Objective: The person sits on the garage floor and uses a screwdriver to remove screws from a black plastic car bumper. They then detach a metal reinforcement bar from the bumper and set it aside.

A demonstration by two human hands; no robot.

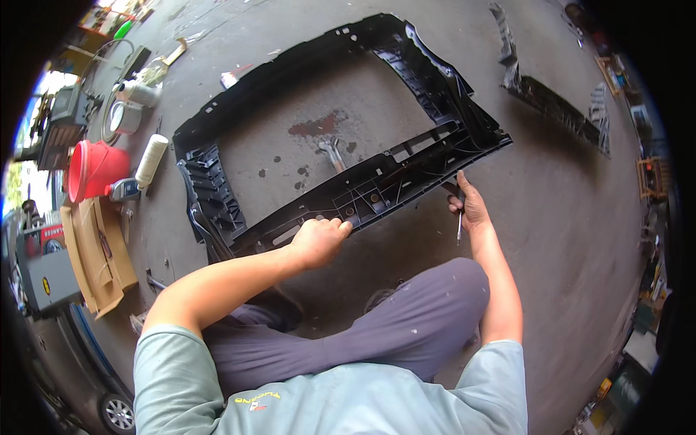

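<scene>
A large black plastic radiator support frame from a car rests in front of me, its near crossbar close to my knees. My left hand is closed over the near edge of that crossbar, left of its middle; its fingertips are partly hidden. Toward the crossbar's right end, my right hand has its thumb up near the edge. A slim screwdriver-like tool is gripped in this hand, its metal shaft pointing down toward me. Whether the right fingers also touch the frame, I cannot tell.
Inside the frame's opening, a forked metal piece lies by a dark red stain. Another black part is on the floor to the right. A red bucket, a white cylinder and an open cardboard box stand left.
</scene>
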